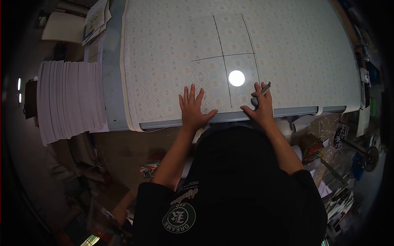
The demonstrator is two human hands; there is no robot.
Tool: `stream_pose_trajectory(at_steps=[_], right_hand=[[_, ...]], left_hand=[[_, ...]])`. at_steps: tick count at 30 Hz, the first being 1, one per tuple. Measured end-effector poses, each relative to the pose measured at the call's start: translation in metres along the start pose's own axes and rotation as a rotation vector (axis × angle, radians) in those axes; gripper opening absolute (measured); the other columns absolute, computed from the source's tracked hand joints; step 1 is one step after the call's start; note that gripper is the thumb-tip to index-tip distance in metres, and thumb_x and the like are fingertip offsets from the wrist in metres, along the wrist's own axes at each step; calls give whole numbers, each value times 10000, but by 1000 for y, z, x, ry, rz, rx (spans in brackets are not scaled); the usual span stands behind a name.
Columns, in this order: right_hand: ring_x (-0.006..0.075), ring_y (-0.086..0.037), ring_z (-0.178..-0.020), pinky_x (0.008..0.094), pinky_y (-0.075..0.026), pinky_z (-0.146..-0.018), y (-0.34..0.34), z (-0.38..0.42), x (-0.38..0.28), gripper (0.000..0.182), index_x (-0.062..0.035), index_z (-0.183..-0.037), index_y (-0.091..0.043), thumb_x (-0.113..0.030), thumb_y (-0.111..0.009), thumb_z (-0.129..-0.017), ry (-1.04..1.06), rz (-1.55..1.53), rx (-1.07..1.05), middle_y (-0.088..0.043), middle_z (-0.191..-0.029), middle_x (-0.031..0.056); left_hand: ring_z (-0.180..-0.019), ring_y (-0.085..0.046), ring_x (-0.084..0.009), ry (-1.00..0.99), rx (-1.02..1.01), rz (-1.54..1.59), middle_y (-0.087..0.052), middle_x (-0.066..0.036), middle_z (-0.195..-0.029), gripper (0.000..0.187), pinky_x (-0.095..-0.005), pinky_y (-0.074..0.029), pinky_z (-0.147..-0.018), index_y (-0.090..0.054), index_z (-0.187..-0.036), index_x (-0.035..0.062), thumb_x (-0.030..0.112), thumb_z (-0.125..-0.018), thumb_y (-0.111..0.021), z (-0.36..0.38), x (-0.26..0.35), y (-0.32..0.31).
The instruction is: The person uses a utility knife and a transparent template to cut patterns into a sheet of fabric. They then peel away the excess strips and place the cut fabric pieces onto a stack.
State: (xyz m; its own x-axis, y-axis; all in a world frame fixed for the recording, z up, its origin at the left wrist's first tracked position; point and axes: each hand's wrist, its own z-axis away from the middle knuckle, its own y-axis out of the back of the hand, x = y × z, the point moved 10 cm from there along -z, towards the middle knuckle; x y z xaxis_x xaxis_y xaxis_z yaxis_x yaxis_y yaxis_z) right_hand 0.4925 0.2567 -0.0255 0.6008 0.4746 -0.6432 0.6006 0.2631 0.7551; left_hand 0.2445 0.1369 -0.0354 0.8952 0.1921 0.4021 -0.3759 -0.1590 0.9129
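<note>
My left hand (192, 107) lies flat with its fingers spread on a pale patterned sheet (164, 74), close to the sheet's near edge. My right hand (262, 104) rests on the same sheet to the right, thumb pointing inward. Tucked across its fingers is a slim grey tool (266, 87) with a metallic upper end and a rounded grey lower end; its exact kind I cannot tell. Dark drawn lines (223, 55) cross on the sheet ahead of both hands, two long ones and a shorter crosswise one. A bright round light spot (237, 78) falls between the hands.
A thick stack of white sheets (72, 100) stands left of the blue-grey table (113, 69), with papers (96, 20) behind it. A pale strip (320, 110) hangs over the front edge at right. Boxes (310, 143) and scraps crowd the floor at lower right.
</note>
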Motion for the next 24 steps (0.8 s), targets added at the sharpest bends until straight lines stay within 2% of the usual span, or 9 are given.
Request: stream_pose_trajectory(at_steps=[14, 16, 17, 19, 24], right_hand=[[437, -347, -1494, 524, -333, -1186, -1, 0, 5, 603, -30, -1104, -586, -323, -936, -709, -62, -18, -18, -483, -1566, 198], [434, -393, -1445, 521, -315, -1178, 0, 0, -1, 1034, -2, -1548, -391, -306, -925, -717, 8, 15, 4, -685, -1136, 158], [434, -393, -1445, 521, -315, -1178, 1, 0, -1, 1034, -2, -1548, -391, -306, -925, -717, 9, 14, 5, -685, -1136, 158], [441, -353, -1488, 526, -337, -1184, 0, -1, 2, 606, -25, -1104, -592, -326, -938, -706, -39, -11, -26, -484, -1565, 196], [443, -353, -1486, 526, -339, -1182, -1, 0, 2, 638, -23, -1141, -589, -330, -939, -705, -23, 7, -24, -464, -1579, 195]], left_hand=[[-1559, -178, -464, -13, -4, -22, -259, -225, -1679, 990, -694, -110, -1204, -489, -1528, 92, 632, -754, -790, 0, 0, -1], [-1560, -177, -462, -13, -5, -17, -257, -225, -1680, 990, -693, -107, -1206, -491, -1527, 92, 632, -753, -791, 0, 0, 0], [-1560, -175, -462, -13, -4, -12, -256, -227, -1681, 989, -693, -104, -1206, -492, -1526, 93, 631, -752, -792, 0, 0, 0], [-1561, -174, -462, -12, -3, -7, -254, -228, -1681, 988, -694, -100, -1206, -494, -1526, 93, 630, -752, -793, 1, 0, 0], [-1559, -171, -468, -6, -13, 2, -251, -232, -1681, 990, -700, -98, -1203, -490, -1526, 87, 628, -753, -792, 0, -1, -1]])
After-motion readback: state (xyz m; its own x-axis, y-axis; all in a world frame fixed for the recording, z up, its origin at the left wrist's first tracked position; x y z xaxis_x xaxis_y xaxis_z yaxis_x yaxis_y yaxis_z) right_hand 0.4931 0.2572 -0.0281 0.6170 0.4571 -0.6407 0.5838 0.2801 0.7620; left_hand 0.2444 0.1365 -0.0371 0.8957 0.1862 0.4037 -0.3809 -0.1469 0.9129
